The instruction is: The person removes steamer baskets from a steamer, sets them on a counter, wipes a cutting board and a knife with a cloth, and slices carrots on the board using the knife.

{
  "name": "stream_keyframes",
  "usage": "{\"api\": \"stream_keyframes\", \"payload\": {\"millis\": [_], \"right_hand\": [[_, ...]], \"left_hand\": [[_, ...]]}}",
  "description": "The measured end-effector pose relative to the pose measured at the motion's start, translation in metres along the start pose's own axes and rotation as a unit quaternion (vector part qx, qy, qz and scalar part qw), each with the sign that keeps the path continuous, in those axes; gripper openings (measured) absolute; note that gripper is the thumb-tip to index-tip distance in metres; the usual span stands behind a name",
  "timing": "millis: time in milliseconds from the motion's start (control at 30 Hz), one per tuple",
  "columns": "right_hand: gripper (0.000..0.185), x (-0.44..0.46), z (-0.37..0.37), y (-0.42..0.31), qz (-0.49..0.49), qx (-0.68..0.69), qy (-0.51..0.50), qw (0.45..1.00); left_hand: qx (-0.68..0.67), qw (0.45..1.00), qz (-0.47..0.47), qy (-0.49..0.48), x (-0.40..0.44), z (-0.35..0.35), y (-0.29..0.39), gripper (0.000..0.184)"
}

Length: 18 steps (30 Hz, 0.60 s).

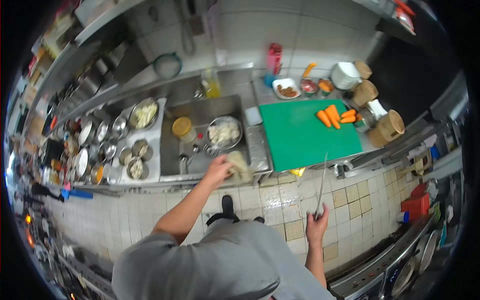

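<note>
My left hand (217,171) is closed on a beige cloth (239,167), at the front edge of the steel sink (172,162). My right hand (316,226) is wrapped round the handle of a knife (322,182), whose long blade points up and away over the floor. The blade tip reaches close to the front edge of the green cutting board (300,135). Several peeled carrots (330,116) lie on the board's far right part. In the sink stands a metal bowl (242,135) of pale food pieces (224,133), beside a jar with a yellow lid (184,129).
Behind the board sit a white dish of brown food (286,89), small containers and a pink bottle (274,59). Round wooden-looking lidded containers (387,127) line the right. Left of the sink, the counter carries a bowl of cut vegetables (145,114) and several metal bowls (119,126).
</note>
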State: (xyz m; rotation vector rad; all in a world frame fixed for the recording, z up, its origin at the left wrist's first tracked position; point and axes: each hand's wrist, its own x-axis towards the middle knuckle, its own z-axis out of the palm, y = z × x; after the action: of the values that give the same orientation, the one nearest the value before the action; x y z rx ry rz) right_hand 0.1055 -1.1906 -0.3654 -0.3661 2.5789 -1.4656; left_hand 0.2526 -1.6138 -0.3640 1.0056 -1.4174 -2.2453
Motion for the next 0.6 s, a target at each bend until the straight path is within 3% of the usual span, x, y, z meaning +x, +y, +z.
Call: {"api": "stream_keyframes", "payload": {"millis": [67, 133, 200, 367, 433, 600], "right_hand": [[0.063, -0.033, -0.026, 0.038, -0.029, -0.095, 0.05, 0.994], [0.057, -0.06, -0.051, 0.058, 0.067, -0.106, 0.037, 0.991], [0.054, -0.081, -0.07, 0.066, 0.065, -0.12, 0.056, 0.989], [0.036, -0.083, -0.082, 0.05, 0.086, -0.131, 0.085, 0.984], [0.05, -0.075, -0.077, 0.056, 0.186, -0.075, 0.035, 0.979], [0.046, -0.049, -0.042, 0.056, 0.147, -0.054, 0.112, 0.981]], "left_hand": [[-0.149, 0.989, 0.013, 0.004, -0.011, -0.004, 0.015, 0.024], [-0.193, 0.979, 0.066, 0.012, 0.019, -0.02, 0.006, 0.025], [-0.234, 0.967, 0.1, 0.012, 0.034, -0.012, 0.027, 0.028], [-0.234, 0.959, 0.158, 0.001, 0.102, 0.021, 0.095, 0.029], [-0.221, 0.955, 0.192, -0.042, 0.131, 0.027, 0.112, 0.03], [-0.196, 0.947, 0.239, -0.087, 0.189, 0.047, 0.145, 0.031]]}}
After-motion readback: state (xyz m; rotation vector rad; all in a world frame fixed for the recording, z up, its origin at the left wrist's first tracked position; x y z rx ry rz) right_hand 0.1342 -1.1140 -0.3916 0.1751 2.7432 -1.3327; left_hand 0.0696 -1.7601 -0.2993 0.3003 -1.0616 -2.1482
